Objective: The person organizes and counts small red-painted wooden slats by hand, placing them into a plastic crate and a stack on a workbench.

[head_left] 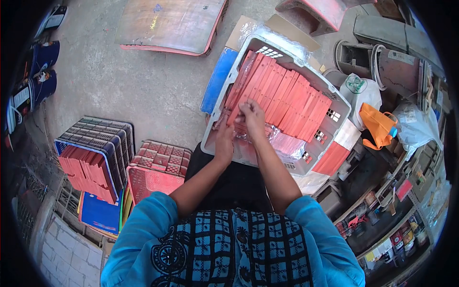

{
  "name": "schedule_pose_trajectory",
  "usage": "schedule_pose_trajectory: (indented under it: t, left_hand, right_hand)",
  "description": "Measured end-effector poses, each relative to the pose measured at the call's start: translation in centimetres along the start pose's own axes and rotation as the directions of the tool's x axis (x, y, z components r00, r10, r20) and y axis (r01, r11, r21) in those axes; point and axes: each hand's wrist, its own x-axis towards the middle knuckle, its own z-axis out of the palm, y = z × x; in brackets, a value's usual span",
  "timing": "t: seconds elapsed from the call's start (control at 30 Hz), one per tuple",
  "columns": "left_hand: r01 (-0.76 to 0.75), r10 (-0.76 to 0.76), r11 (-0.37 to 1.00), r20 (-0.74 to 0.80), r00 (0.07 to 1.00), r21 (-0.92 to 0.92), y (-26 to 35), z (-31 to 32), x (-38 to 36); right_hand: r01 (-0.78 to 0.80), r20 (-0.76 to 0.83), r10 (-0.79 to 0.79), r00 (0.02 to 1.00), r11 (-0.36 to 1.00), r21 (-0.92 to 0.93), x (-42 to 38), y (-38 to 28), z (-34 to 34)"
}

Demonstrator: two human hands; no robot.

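Note:
A grey plastic crate [217,122] in front of me holds a tight row of flat red slats [291,98], stood on edge, with small dark holes along their edges. At the row's left end, my right hand [252,117] has its fingers curled and closed on the near part of a red slat [248,88]. My left hand [224,142] is just left of it, fingers pressed together around that slat's near end. The fingertips of both hands are partly hidden. Clear plastic wrap [284,143] lies in the crate's near side, below the slats.
At left, a dark crate [100,138] holds more red pieces, beside a pink crate [158,158]. A board-topped low table [167,24] stands far off. At right are an orange bag [377,126], plastic bags, metal containers and a cluttered shelf. A blue panel [217,79] borders the grey crate.

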Motion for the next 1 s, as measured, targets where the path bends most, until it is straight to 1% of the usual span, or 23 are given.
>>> schedule_pose_trajectory:
  t: [0.03, 0.1, 0.2, 0.3, 0.37, 0.4, 0.47, 0.57, 0.6, 0.7, 0.73, 0.8, 0.87, 0.9, 1.0]
  left_hand:
    - [0.041, -0.041, 0.998, -0.015, 0.999, -0.04, -0.3, 0.0, -0.5]
    - [0.129, -0.136, 0.984, -0.042, 0.99, -0.123, -1.5, -0.2, -1.2]
    - [0.146, -0.148, 0.986, -0.017, 0.989, -0.082, -3.2, -0.9, -0.1]
    - [0.097, -0.104, 0.983, -0.036, 0.994, -0.158, -4.4, -1.1, 2.3]
    - [0.116, -0.131, 0.973, -0.059, 0.99, -0.2, -2.2, 0.0, 2.5]
    - [0.124, -0.142, 0.968, -0.069, 0.987, -0.22, -1.4, 0.5, 2.9]
    - [0.157, -0.18, 0.956, -0.073, 0.981, -0.247, -1.9, 0.5, 4.2]
    - [0.189, -0.218, 0.945, -0.084, 0.972, -0.266, -2.4, 0.6, 6.1]
    - [0.195, -0.227, 0.943, -0.091, 0.97, -0.269, -2.3, 0.7, 6.3]
    - [0.073, -0.126, 0.956, -0.172, 0.977, -0.285, -2.6, 1.4, 6.2]
    - [0.056, -0.098, 0.961, -0.142, 0.985, -0.272, -2.8, 1.3, 6.3]
    - [0.022, -0.044, 0.97, -0.083, 0.996, -0.244, -4.0, 0.7, 6.9]
    - [0.106, -0.091, 0.964, 0.073, 0.993, -0.245, -6.7, -2.0, 9.4]
    - [0.15, -0.115, 0.959, 0.152, 0.982, -0.242, -6.1, -2.2, 9.7]
    - [0.06, -0.074, 0.958, -0.041, 0.996, -0.28, -5.5, -0.1, 9.8]
  right_hand:
    - [0.041, -0.021, -0.042, 0.999, 0.999, -0.009, -0.9, 0.2, -0.1]
    - [-0.022, -0.009, 0.022, 1.0, 1.0, -0.011, -1.0, 1.4, -1.0]
    - [-0.082, 0.005, 0.082, 0.997, 0.996, -0.034, 0.1, 2.0, -1.6]
    - [-0.084, 0.011, 0.085, 0.996, 0.995, -0.061, 2.4, 1.9, -0.9]
    - [-0.054, 0.019, 0.056, 0.998, 0.993, -0.106, 4.3, 1.8, -0.6]
    - [-0.07, -0.004, 0.07, 0.998, 0.988, -0.138, 4.9, 1.5, -0.2]
    - [-0.104, -0.053, 0.095, 0.994, 0.974, -0.2, 5.6, 0.9, 0.3]
    - [-0.01, -0.096, -0.018, 0.995, 0.959, -0.284, 6.5, 1.8, 0.5]
    - [0.012, -0.117, -0.057, 0.992, 0.933, -0.359, 5.8, 1.0, 0.9]
    - [0.149, -0.096, -0.272, 0.957, 0.75, -0.644, 5.1, 1.1, 1.0]
    - [0.257, -0.037, -0.401, 0.915, 0.652, -0.713, 5.0, 1.2, 0.9]
    - [0.431, 0.112, -0.613, 0.782, 0.402, -0.808, 4.5, 1.8, 0.6]
    - [0.355, 0.188, -0.417, 0.89, 0.372, -0.857, 3.2, -0.1, 1.1]
    - [0.32, 0.215, -0.307, 0.927, 0.348, -0.881, 2.8, -0.7, 1.1]
    - [0.407, 0.33, -0.378, 0.865, 0.142, -0.902, 3.4, 0.2, 0.6]
